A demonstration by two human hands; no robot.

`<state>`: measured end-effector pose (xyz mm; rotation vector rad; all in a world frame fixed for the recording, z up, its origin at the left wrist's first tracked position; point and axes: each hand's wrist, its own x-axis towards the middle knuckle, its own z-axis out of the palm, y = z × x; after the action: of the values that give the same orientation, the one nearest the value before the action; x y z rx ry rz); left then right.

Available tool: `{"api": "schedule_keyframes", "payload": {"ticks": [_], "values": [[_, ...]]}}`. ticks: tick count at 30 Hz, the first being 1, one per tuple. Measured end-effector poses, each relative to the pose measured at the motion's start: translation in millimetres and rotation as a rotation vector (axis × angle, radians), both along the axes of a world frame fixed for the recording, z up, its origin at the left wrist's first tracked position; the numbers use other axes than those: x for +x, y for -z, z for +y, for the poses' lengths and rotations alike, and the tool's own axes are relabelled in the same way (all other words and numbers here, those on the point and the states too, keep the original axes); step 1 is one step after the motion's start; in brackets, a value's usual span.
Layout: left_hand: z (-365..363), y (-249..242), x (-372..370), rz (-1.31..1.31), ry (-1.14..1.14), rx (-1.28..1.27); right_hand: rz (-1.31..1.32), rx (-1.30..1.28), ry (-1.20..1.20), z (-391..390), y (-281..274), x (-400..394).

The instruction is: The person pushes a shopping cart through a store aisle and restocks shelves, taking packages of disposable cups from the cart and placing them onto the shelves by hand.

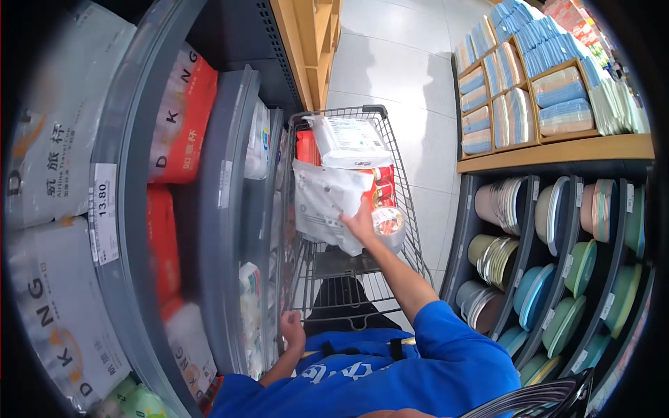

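Note:
A wire shopping cart (412, 244) stands in front of me with several packed goods in it. My right hand (360, 221) reaches into it, its fingers closed at the right edge of a silvery-white plastic package (327, 198). Close to that hand, on its right, is a clear round tub (388, 221) with a printed lid. Behind the package lie a white wrapped pack (350, 141) and red-and-gold cans (383, 182). My left hand (292, 330) is curled near the cart's near left corner, beside the shelf, with nothing visible in it.
Close on my left, grey shelves (209, 209) hold red and white packs of cups (182, 115); one price tag (104, 209) reads 13.80. On the right, stacked bowls and basins (498, 261) fill slanted racks below folded towels (564, 104). Tiled floor (390, 63) runs ahead between them.

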<state>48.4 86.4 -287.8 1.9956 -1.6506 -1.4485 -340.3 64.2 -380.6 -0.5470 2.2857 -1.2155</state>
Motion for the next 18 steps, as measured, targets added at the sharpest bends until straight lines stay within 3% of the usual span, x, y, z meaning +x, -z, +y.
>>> {"api": "schedule_keyframes", "payload": {"ticks": [2, 4, 6, 9, 11, 14, 16, 18], "values": [[0.4, 11.5, 10.6, -0.009, -0.025, 0.060, 0.177, 0.082, -0.078, 18.4, -29.7, 36.4], [2.4, 25.1, 23.1, 0.004, -0.068, 0.098, 0.336, -0.033, -0.318, 37.2, -49.5, 62.0], [1.2, 36.5, 30.0, 0.044, -0.121, 0.110, 0.142, -0.134, -0.382, 70.1, -52.4, 91.8], [-11.6, 2.3, 13.3, 0.046, 0.018, 0.013, 0.123, -0.093, -0.579, 81.4, -86.4, 99.0], [-7.2, 13.9, 24.2, 0.010, -0.001, 0.011, 0.018, -0.161, -0.697, 80.9, -77.4, 88.7], [-7.3, 29.3, 29.1, 0.021, -0.038, 0.036, 0.319, 0.002, -1.041, 52.8, -42.6, 35.3], [-9.5, 15.0, 20.4, 0.009, -0.038, 0.063, 0.256, 0.243, -0.835, 11.4, -75.8, 1.3], [-8.4, 15.9, 19.3, -0.021, -0.031, 0.043, 0.765, 0.143, -0.643, -13.0, -24.8, -33.6]]}}
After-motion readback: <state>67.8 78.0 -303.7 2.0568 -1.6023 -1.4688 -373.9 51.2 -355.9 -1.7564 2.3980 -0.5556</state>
